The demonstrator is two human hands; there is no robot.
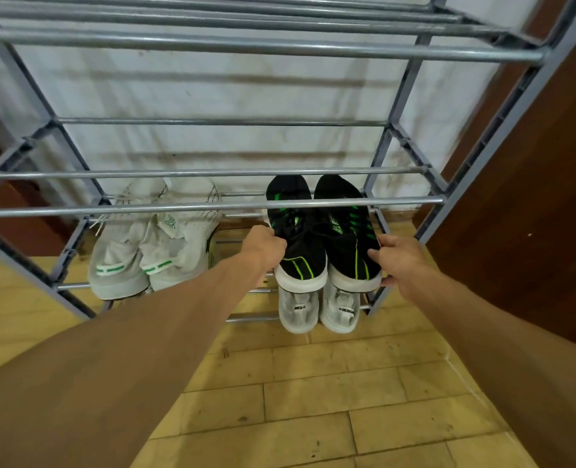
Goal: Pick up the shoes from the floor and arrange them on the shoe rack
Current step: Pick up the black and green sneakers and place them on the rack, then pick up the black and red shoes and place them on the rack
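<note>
A pair of black shoes with green stripes and white soles sits side by side on a lower shelf of the grey metal shoe rack, toes toward the wall. My left hand grips the left black shoe at its outer side. My right hand holds the outer side and heel of the right black shoe. A pair of white shoes with green heel marks rests on the same shelf to the left. Another white pair sits on the bottom shelf, under the black pair.
The rack stands against a stained white wall, with upper shelves of bare bars. A brown wooden door is at the right and a dark brown panel at the left. Yellowish floor tiles lie in front.
</note>
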